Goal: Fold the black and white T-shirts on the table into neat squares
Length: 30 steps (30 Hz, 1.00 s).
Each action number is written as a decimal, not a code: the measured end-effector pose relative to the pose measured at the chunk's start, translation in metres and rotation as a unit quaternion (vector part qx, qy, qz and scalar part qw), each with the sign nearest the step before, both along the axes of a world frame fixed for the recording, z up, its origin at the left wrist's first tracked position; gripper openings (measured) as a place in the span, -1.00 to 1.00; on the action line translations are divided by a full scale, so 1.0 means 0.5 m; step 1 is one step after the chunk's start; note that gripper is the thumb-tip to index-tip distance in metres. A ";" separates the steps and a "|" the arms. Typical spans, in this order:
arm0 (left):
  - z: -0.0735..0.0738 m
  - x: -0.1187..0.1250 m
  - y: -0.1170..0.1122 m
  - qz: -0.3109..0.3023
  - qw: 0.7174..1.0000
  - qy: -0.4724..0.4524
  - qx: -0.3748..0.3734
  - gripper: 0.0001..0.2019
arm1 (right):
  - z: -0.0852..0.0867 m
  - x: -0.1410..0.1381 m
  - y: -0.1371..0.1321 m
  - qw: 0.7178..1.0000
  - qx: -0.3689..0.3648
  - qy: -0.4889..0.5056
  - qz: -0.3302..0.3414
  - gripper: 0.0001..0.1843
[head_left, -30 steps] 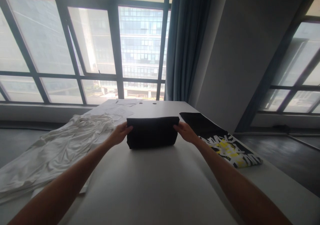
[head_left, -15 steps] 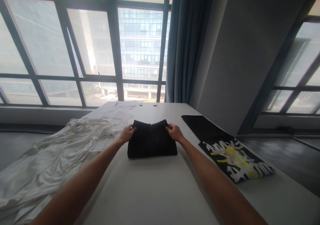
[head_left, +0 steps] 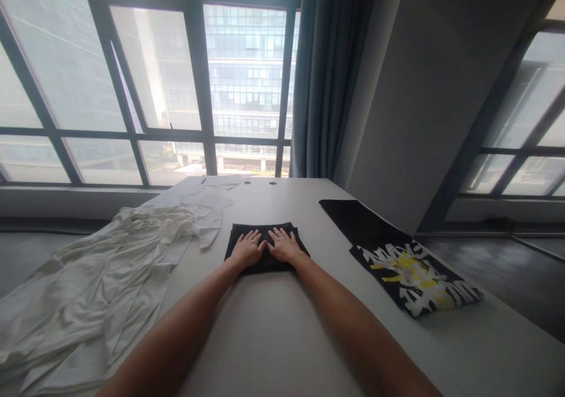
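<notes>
Tall windows and a blue-grey curtain stand beyond the far end of a white table. Mid-table lies a folded black cloth, between a rumpled white cloth on the left and a printed black cloth on the right. Upon the middle one, the person's left hand and right hand rest palm down, fingers spread, thumbs close together, neither gripping anything. Uneven pressure could skew the layers, whose edges look slightly out of line at the far right corner; a push toward the far side might slide them over the smooth surface. Lifting by one layer alone could let the folds drop open. No container shows; the folded black cloth lies directly on the table.
</notes>
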State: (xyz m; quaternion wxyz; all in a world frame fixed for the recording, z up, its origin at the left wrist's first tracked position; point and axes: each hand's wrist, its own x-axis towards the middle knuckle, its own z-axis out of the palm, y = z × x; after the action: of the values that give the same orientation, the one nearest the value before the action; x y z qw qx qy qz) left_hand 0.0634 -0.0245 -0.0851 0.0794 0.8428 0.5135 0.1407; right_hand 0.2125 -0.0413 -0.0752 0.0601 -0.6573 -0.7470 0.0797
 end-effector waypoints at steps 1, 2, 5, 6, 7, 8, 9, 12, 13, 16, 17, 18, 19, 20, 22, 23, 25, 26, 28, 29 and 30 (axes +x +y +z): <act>-0.009 -0.003 0.002 0.007 1.000 0.001 -0.004 -0.42 | -0.007 0.003 0.004 1.000 -0.007 0.007 -0.006 -0.27; -0.015 -0.008 0.005 0.007 1.000 0.000 -0.004 -0.41 | -0.012 0.008 0.006 1.000 -0.012 0.013 -0.009 -0.25; -0.018 -0.029 0.018 0.005 1.000 0.003 -0.011 -0.37 | -0.014 0.019 0.009 0.999 -0.023 0.008 -0.027 -0.17; -0.017 -0.037 0.023 0.009 1.000 0.005 -0.014 -0.35 | -0.012 0.023 0.009 0.999 -0.026 0.006 -0.039 -0.14; -0.015 -0.046 0.029 0.015 1.000 0.008 -0.017 -0.34 | -0.010 0.026 0.008 0.998 -0.027 0.005 -0.051 -0.11; -0.015 -0.055 0.034 0.022 0.999 0.012 -0.020 -0.33 | -0.009 0.030 0.008 0.998 -0.025 0.008 -0.060 -0.09; -0.015 -0.064 0.039 0.030 0.999 0.016 -0.021 -0.32 | -0.008 0.034 0.007 0.997 -0.024 0.012 -0.066 -0.08; -0.018 -0.083 0.048 0.038 0.998 0.026 -0.031 -0.31 | -0.007 0.044 0.004 0.996 -0.026 0.025 -0.086 -0.06; -0.016 -0.086 0.048 0.038 0.998 0.025 -0.033 -0.31 | -0.007 0.046 0.003 0.995 -0.026 0.027 -0.095 -0.05; -0.001 -0.080 0.034 0.045 0.998 0.031 -0.037 -0.31 | -0.004 0.045 0.000 0.994 -0.024 0.024 -0.108 -0.06; 0.006 -0.074 0.025 0.051 0.998 0.036 -0.028 -0.33 | -0.003 0.044 -0.001 0.994 -0.013 0.019 -0.106 -0.08; 0.012 -0.066 0.012 0.056 0.998 0.039 -0.016 -0.34 | -0.003 0.042 -0.002 0.994 0.001 0.014 -0.104 -0.10; 0.017 -0.057 -0.002 0.054 0.998 0.040 -0.002 -0.35 | -0.003 0.041 -0.004 0.995 0.012 0.015 -0.101 -0.12; 0.020 -0.047 -0.017 0.045 0.998 0.040 0.010 -0.36 | -0.004 0.039 -0.006 0.995 0.015 0.021 -0.097 -0.14; 0.018 -0.029 -0.048 0.009 0.999 0.044 0.019 -0.34 | -0.008 0.039 -0.012 0.996 0.001 0.037 -0.086 -0.15; 0.014 -0.022 -0.062 -0.009 0.999 0.050 0.018 -0.33 | -0.010 0.039 -0.016 0.996 -0.011 0.042 -0.081 -0.14; 0.004 -0.014 -0.083 -0.026 0.998 0.062 0.017 -0.33 | -0.014 0.040 -0.022 0.996 -0.021 0.039 -0.081 -0.14; -0.001 -0.013 -0.089 -0.027 0.997 0.064 0.018 -0.33 | -0.016 0.041 -0.025 0.996 -0.020 0.035 -0.083 -0.14; -0.005 -0.015 -0.096 -0.028 0.997 0.063 0.017 -0.34 | -0.017 0.042 -0.029 0.995 -0.024 0.037 -0.090 -0.14; -0.006 -0.019 -0.098 -0.029 0.998 0.061 0.018 -0.34 | -0.018 0.043 -0.031 0.995 -0.025 0.039 -0.093 -0.15; -0.005 -0.024 -0.098 -0.029 0.998 0.059 0.020 -0.33 | -0.018 0.045 -0.031 0.994 -0.024 0.043 -0.097 -0.15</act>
State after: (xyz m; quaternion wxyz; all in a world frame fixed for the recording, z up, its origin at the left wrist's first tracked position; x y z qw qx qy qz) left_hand 0.0515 -0.0734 -0.0876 0.0358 0.8657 0.4895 0.0985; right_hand 0.2351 -0.0571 -0.0844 0.0832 -0.7238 -0.6745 0.1198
